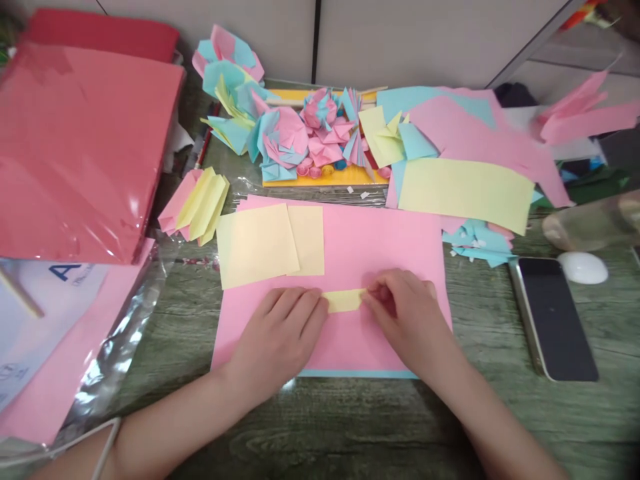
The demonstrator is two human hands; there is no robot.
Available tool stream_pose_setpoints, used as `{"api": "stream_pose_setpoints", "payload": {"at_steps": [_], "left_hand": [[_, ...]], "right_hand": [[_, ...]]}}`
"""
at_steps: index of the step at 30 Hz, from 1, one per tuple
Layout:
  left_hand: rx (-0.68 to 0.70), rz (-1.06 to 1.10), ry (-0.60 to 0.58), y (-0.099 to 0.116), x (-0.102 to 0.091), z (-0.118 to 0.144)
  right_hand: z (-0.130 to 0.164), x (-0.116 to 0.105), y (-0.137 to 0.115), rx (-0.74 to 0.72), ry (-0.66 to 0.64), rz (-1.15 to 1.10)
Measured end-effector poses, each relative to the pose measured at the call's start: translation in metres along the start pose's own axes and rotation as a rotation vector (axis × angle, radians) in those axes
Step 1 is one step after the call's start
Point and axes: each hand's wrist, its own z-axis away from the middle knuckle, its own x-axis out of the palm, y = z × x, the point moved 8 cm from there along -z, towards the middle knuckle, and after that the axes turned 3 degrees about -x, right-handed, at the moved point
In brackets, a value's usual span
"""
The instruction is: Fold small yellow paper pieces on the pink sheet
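yellow strip half-folded on the pink sheet, many paper pieces already made behind

a wooden table (350,427) carries a big pink sheet (380,240), and on it both hands work one small yellow strip (344,301): the left hand (280,333) lies palm down with fingers pressed flat on the strip's left end, the right hand (407,313) has its fingers curled and pinching the right end. the strip already looks narrow and creased, so folding seems under way rather than finished. two yellow squares (267,245) lie just above, still flat and unfolded. farther back a heap of folded fans and rolls (305,133) in pink, blue and yellow looks complete, beside loose sheets (465,190); a phone (555,317) lies at the right.
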Motion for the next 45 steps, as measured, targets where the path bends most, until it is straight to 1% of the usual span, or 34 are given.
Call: {"api": "stream_pose_setpoints", "payload": {"at_steps": [2, 4, 6, 9, 11, 13, 15, 17, 18, 19, 20, 21, 22, 23, 24, 25, 26, 27, 28, 30, 32, 34, 38, 40, 42, 45], "left_hand": [[-0.049, 0.05, -0.016, -0.004, 0.004, -0.001], [-0.135, 0.153, -0.012, -0.011, 0.006, -0.001], [-0.215, 0.283, -0.01, -0.019, 0.007, -0.002], [-0.295, 0.471, -0.005, -0.028, 0.007, -0.004], [-0.365, 0.615, 0.02, -0.033, 0.005, -0.004], [-0.453, 0.782, 0.058, -0.038, 0.003, -0.002], [-0.518, 0.932, 0.088, -0.037, 0.003, 0.0], [-0.545, 1.054, 0.074, -0.032, 0.005, 0.001], [-0.546, 1.098, 0.053, -0.028, 0.007, 0.001], [-0.539, 1.123, 0.031, -0.024, 0.009, 0.001], [-0.527, 1.126, 0.023, -0.022, 0.009, 0.002], [-0.515, 1.111, 0.039, -0.021, 0.007, 0.002], [-0.506, 1.077, 0.081, -0.023, 0.003, 0.004], [-0.498, 1.026, 0.15, -0.026, -0.003, 0.005], [-0.484, 0.954, 0.223, -0.03, -0.01, 0.007], [-0.452, 0.864, 0.283, -0.032, -0.017, 0.009], [-0.397, 0.762, 0.313, -0.031, -0.023, 0.009], [-0.322, 0.657, 0.31, -0.027, -0.026, 0.008], [-0.241, 0.558, 0.278, -0.021, -0.026, 0.007], [-0.108, 0.418, 0.162, -0.01, -0.017, 0.004], [-0.043, 0.347, 0.061, -0.004, -0.006, 0.003], [-0.013, 0.313, 0.006, -0.001, 0.001, 0.003], [0.037, 0.279, 0.016, 0.002, -0.001, 0.002], [0.055, 0.254, 0.013, 0.001, -0.002, 0.002], [0.058, 0.219, -0.018, 0.0, 0.001, 0.003], [0.035, 0.205, -0.055, -0.003, 0.006, 0.004]], "right_hand": [[0.001, -0.002, 0.0, -0.008, 0.02, -0.02], [0.002, -0.004, -0.001, -0.02, 0.026, -0.034], [0.002, -0.005, 0.0, -0.027, 0.044, -0.044], [0.003, -0.011, 0.0, -0.031, 0.102, -0.072], [0.005, -0.014, -0.002, -0.037, 0.134, -0.105], [0.007, -0.014, -0.009, -0.048, 0.133, -0.151], [0.01, -0.011, -0.018, -0.056, 0.097, -0.215], [0.012, -0.008, -0.028, -0.071, 0.065, -0.279], [0.014, -0.009, -0.032, -0.091, 0.076, -0.299], [0.015, -0.012, -0.035, -0.123, 0.113, -0.301], [0.017, -0.018, -0.038, -0.166, 0.183, -0.272], [0.02, -0.027, -0.04, -0.216, 0.282, -0.204], [0.024, -0.035, -0.042, -0.262, 0.388, -0.101], [0.028, -0.042, -0.043, -0.298, 0.481, 0.023], [0.031, -0.046, -0.045, -0.322, 0.545, 0.15], [0.033, -0.047, -0.046, -0.337, 0.57, 0.262], [0.032, -0.044, -0.046, -0.345, 0.55, 0.342], [0.031, -0.04, -0.046, -0.349, 0.5, 0.384], [0.028, -0.034, -0.045, -0.35, 0.432, 0.39], [0.023, -0.022, -0.043, -0.342, 0.289, 0.326], [0.019, -0.013, -0.039, -0.311, 0.172, 0.218], [0.015, -0.008, -0.034, -0.292, 0.092, 0.132], [0.014, -0.008, -0.025, -0.325, -0.002, 0.048], [0.014, -0.011, -0.02, -0.325, -0.016, 0.047], [0.013, -0.014, -0.016, -0.306, -0.015, 0.078], [0.013, -0.018, -0.013, -0.29, -0.002, 0.114]]}}
